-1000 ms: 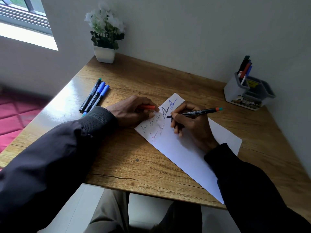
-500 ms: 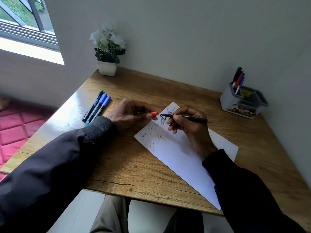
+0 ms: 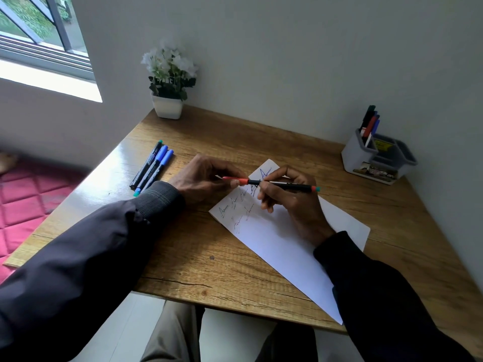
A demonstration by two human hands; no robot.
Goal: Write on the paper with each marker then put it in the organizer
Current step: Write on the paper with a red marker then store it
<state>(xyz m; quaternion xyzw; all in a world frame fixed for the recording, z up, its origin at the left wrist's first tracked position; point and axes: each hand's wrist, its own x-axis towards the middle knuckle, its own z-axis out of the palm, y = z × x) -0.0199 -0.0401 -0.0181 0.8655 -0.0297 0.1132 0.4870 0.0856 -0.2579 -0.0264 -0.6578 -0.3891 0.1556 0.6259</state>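
Capping step, I'd say: right hand (image 3: 290,202) pinches the slim black marker (image 3: 285,184) just over the paper (image 3: 277,246), left hand (image 3: 201,176) grips the red cap (image 3: 236,181) at its tip. Next move calls for pushing the cap on straight, then reaching to the organizer (image 3: 351,155) at the tabletop's far right corner

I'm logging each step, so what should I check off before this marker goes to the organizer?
1. The right hand grips the marker: ok.
2. The left hand pinches the red cap: ok.
3. The red cap is fully seated on the marker's tip: cannot tell.
4. The paper bears writing: ok.
5. Room in the organizer beside its standing markers: cannot tell.
6. All markers stowed: not ok, three markers lie on the desk.
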